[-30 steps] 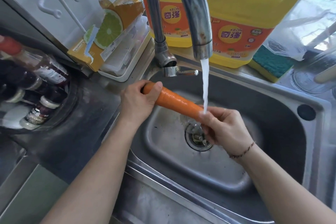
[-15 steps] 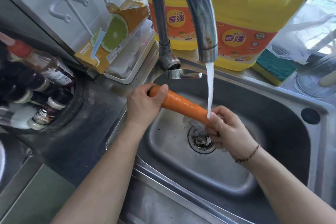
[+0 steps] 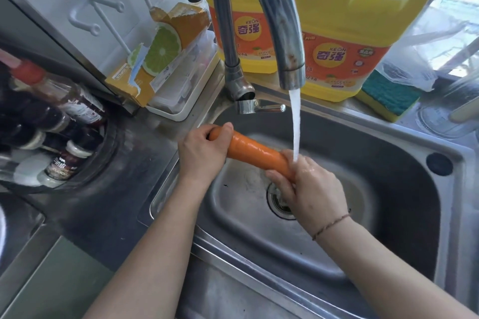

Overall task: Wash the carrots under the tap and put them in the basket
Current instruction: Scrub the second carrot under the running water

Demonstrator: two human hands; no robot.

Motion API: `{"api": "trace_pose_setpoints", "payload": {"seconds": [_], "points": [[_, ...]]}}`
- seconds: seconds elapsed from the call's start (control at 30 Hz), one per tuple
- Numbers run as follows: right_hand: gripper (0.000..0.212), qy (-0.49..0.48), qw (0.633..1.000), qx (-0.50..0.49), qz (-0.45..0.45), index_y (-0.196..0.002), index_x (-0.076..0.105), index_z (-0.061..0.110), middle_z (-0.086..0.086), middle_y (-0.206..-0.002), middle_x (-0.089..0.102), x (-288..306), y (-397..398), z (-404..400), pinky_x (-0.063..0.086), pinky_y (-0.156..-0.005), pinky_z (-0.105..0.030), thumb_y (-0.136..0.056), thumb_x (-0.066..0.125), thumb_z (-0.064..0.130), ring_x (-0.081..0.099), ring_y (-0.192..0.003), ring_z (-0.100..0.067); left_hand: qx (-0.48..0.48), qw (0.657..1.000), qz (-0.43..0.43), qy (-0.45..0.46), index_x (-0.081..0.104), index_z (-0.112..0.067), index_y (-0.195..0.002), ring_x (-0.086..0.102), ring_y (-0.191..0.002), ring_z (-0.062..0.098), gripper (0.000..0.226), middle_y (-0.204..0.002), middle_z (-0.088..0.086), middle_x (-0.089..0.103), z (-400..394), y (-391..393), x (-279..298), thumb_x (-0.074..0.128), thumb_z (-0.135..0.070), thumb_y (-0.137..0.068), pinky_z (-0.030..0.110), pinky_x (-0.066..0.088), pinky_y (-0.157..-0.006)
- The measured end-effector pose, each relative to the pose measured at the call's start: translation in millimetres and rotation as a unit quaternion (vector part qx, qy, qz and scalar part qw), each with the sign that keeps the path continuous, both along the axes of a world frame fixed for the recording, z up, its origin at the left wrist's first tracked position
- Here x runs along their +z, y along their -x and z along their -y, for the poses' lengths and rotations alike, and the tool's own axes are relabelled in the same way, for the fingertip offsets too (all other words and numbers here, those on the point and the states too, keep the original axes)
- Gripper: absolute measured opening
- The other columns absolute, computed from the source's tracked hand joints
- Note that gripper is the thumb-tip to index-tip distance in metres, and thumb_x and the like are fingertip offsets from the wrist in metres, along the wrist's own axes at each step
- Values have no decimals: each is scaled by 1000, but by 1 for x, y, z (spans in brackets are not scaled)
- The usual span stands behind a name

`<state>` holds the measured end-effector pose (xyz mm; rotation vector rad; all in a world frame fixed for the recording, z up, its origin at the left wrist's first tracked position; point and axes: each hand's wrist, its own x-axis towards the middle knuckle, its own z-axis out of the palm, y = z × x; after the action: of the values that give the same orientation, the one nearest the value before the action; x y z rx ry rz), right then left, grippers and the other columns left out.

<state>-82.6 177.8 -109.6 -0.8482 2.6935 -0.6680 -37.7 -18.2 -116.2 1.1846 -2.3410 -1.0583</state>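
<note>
One orange carrot (image 3: 255, 151) lies slanted above the steel sink (image 3: 404, 189), thick end to the left. My left hand (image 3: 202, 153) grips the thick end, thumb over the top. My right hand (image 3: 311, 189) is wrapped round the thin end, over the drain (image 3: 278, 204). Water runs from the curved tap (image 3: 282, 33) and lands on my right hand and the carrot's thin end. No basket is in view.
Two yellow detergent jugs (image 3: 350, 41) and a green-yellow sponge (image 3: 386, 96) stand behind the sink. A white tray with an orange carton (image 3: 160, 59) sits at the back left. Sauce bottles (image 3: 64, 111) crowd the left counter. The tap lever (image 3: 261, 107) points right.
My right hand has slid a little along the carrot's thin end under the stream. The left hand keeps its hold; the view has shifted slightly.
</note>
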Motion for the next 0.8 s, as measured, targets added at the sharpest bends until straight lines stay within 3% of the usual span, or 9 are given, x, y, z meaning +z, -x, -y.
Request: {"api": "trace_pose_setpoints", "payload": {"seconds": [0.13, 0.3, 0.43, 0.53, 0.57, 0.6, 0.7, 0.73, 0.8], "points": [[50, 10, 987, -135, 85, -67, 56, 22, 3, -57, 59, 17, 12, 9, 44, -58, -33, -93, 41, 62, 59, -67, -30, -12, 1000, -22, -3, 63, -14, -67, 51, -67, 23, 42, -56, 0, 53, -10, -1, -3, 60, -50, -89, 29, 33, -63], [42, 14, 926, -191, 327, -62, 54, 12, -5, -53, 51, 16, 37, 6, 32, -45, -24, -97, 37, 29, 43, -44, -20, -32, 996, -84, 17, 72, -24, -82, 58, -71, 13, 46, -66, -8, 63, -18, -7, -5, 49, -63, -79, 27, 45, -68], [53, 63, 737, -177, 649, -65, 53, 15, 2, -46, 33, 13, 36, -4, 15, -39, -14, -102, 24, 40, 21, -34, -9, -101, 979, -176, 7, 72, -25, -92, 60, -81, -2, 35, -82, -20, 65, -12, -6, -1, 54, -53, -81, 15, 45, -75], [66, 131, 606, -176, 764, -60, 57, 15, 6, -43, 28, 7, 28, -9, 13, -35, -8, -99, 25, 58, 19, -29, -4, -145, 961, -236, 10, 66, -25, -103, 61, -91, 7, 30, -97, -16, 64, -5, -7, -3, 53, -47, -86, 20, 46, -82], [69, 144, 612, -185, 755, -64, 59, 14, 5, -43, 28, 9, 26, -7, 14, -34, -8, -97, 27, 64, 19, -30, -4, -148, 957, -249, -4, 64, -26, -106, 60, -94, 6, 29, -100, -15, 63, -5, -8, -4, 51, -45, -88, 20, 45, -83], [70, 154, 658, -190, 712, -67, 62, 12, 4, -44, 29, 11, 25, -4, 16, -34, -10, -94, 31, 69, 21, -31, -6, -143, 957, -250, -26, 61, -27, -108, 59, -97, 4, 28, -104, -15, 62, -7, -9, -8, 50, -44, -88, 19, 44, -85], [65, 152, 922, -125, 333, -60, 61, 13, 2, -41, 47, 11, 18, -1, 30, -36, -26, -82, 45, 72, 39, -37, -14, -67, 972, -185, -129, 58, -35, -110, 60, -100, 5, 27, -110, -13, 60, -20, -7, -15, 53, -48, -87, 25, 50, -86], [61, 143, 969, -84, 184, -59, 60, 17, 1, -44, 54, 8, 15, -2, 38, -42, -29, -83, 46, 71, 47, -42, -15, -39, 969, -159, -186, 58, -33, -115, 62, -97, 9, 28, -112, -9, 59, -25, -5, -15, 57, -46, -90, 31, 56, -77], [51, 162, 986, -23, 19, -74, 68, 18, 6, -55, 59, -3, 11, -10, 47, -54, -32, -94, 47, 59, 56, -53, -16, -12, 957, -124, -263, 54, -25, -126, 67, -83, 9, 32, -118, 0, 57, -29, -1, -13, 61, -35, -96, 31, 57, -55]]}}
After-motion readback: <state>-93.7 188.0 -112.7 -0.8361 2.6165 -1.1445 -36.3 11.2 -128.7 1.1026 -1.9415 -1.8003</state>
